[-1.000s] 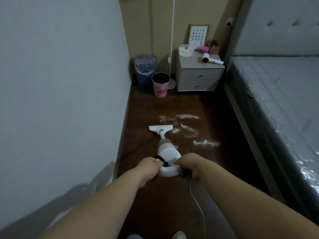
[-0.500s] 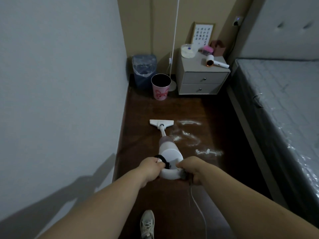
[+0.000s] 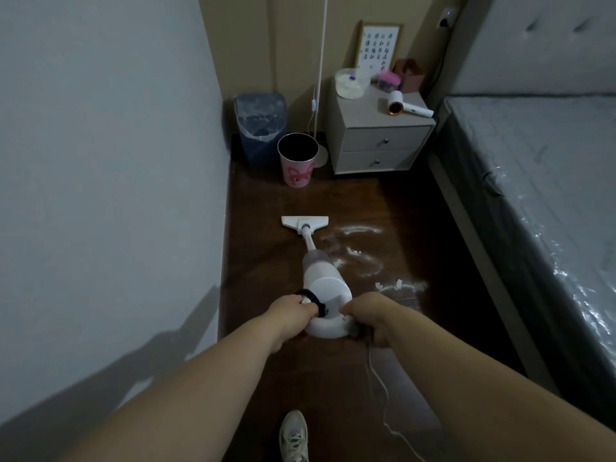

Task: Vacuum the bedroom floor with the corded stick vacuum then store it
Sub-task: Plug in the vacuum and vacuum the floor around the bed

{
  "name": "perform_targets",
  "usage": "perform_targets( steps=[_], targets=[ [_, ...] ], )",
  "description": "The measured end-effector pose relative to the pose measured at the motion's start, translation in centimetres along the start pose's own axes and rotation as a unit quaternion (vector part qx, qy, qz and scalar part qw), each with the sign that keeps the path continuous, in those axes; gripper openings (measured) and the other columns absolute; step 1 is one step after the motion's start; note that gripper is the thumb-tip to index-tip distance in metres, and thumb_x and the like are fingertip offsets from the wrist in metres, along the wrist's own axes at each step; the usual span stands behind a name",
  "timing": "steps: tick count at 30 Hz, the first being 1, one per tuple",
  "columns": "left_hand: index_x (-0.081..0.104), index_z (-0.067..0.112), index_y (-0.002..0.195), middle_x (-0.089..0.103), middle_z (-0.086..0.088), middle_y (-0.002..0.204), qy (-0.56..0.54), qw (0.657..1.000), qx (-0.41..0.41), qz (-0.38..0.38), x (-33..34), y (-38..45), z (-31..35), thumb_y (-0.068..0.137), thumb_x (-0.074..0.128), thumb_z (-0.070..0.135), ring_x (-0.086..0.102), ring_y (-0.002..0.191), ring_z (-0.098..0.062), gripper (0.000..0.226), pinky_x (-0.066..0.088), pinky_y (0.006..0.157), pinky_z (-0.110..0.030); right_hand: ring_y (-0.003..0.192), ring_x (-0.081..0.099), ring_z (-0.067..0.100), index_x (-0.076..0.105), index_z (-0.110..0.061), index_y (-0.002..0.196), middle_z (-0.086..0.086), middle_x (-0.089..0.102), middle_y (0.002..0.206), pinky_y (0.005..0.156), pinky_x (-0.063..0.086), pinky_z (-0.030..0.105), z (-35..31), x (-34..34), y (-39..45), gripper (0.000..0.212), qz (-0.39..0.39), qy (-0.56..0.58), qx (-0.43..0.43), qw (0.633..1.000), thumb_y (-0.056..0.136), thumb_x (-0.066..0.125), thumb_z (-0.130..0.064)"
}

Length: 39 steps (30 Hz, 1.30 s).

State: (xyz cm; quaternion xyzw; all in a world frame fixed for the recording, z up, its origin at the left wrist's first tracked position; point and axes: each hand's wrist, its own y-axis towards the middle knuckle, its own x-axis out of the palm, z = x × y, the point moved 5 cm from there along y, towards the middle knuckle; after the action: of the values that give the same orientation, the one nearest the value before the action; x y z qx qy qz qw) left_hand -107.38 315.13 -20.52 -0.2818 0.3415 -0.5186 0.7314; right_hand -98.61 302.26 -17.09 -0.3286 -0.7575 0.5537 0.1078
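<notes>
Two hands, left (image 3: 290, 310) and right (image 3: 370, 316), grip one stick vacuum (image 3: 325, 288); two bins (image 3: 297, 160) beyond.

The white stick vacuum (image 3: 322, 281) leans away from both hands, its loop handle between them, flat floor head (image 3: 304, 223) on the dark floor ahead, white cord (image 3: 383, 400) trailing below the right hand.

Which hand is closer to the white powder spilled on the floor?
Right. The right hand grips the vacuum handle just below the white powder; the left hand grips farther left.
</notes>
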Motion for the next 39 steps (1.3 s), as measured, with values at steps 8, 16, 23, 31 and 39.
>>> perform_targets(
  steps=[8, 16, 23, 31, 39],
  targets=[
    [0.059, 0.012, 0.116, 0.062, -0.009, 0.105, -0.028, 0.999, -0.025, -0.016, 3.8, -3.8, -3.2, 0.089, 0.056, 0.025, 0.062, 0.097, -0.027, 0.030, 0.054, 0.086, -0.039, 0.115, 0.054, 0.040, 0.037, -0.001, 0.139, 0.025, 0.049, 0.129, 0.098, 0.047, 0.053, 5.4, -0.3, -2.8, 0.046, -0.007, -0.030, -0.018, 0.999, 0.096, 0.050, -0.012],
    [0.060, 0.010, 0.109, 0.063, -0.011, 0.101, -0.073, 0.997, -0.032, -0.009, 12.3, -11.8, -10.0, 0.087, 0.056, 0.023, 0.062, 0.085, -0.023, 0.026, 0.051, 0.072, -0.031, 0.090, 0.056, 0.033, 0.041, 0.001, 0.122, 0.020, 0.049, 0.098, 0.082, 0.053, 0.043, 17.1, -1.3, -8.4, 0.028, -0.034, -0.017, -0.018, 0.999, 0.097, 0.048, -0.009],
    [0.060, 0.009, 0.106, 0.062, -0.011, 0.089, -0.079, 0.995, -0.059, 0.007, 21.3, -21.5, -17.6, 0.085, 0.055, 0.021, 0.060, 0.067, -0.020, 0.025, 0.047, 0.052, -0.025, 0.068, 0.053, 0.026, 0.043, 0.000, 0.120, 0.017, 0.050, 0.088, 0.055, 0.051, 0.032, 30.4, -2.1, -14.0, 0.027, -0.055, -0.050, -0.019, 0.997, 0.097, 0.049, -0.012],
    [0.059, 0.010, 0.114, 0.066, -0.015, 0.100, -0.049, 0.996, -0.070, 0.011, 26.6, -29.4, -22.0, 0.086, 0.056, 0.026, 0.062, 0.076, -0.023, 0.033, 0.046, 0.069, -0.033, 0.070, 0.059, 0.026, 0.036, -0.003, 0.135, 0.019, 0.053, 0.094, 0.060, 0.055, 0.035, 39.0, -2.6, -19.6, 0.044, -0.055, -0.084, 0.001, 0.995, 0.096, 0.052, -0.013],
    [0.059, 0.009, 0.112, 0.066, -0.014, 0.099, 0.007, 0.999, -0.040, -0.030, 29.6, -34.1, -23.0, 0.088, 0.056, 0.028, 0.062, 0.075, -0.021, 0.031, 0.044, 0.070, -0.030, 0.106, 0.060, 0.033, 0.032, 0.001, 0.141, 0.025, 0.050, 0.131, 0.100, 0.047, 0.040, 43.9, -3.3, -23.7, 0.051, -0.032, -0.058, -0.012, 0.998, 0.095, 0.052, -0.012]
  ],
)
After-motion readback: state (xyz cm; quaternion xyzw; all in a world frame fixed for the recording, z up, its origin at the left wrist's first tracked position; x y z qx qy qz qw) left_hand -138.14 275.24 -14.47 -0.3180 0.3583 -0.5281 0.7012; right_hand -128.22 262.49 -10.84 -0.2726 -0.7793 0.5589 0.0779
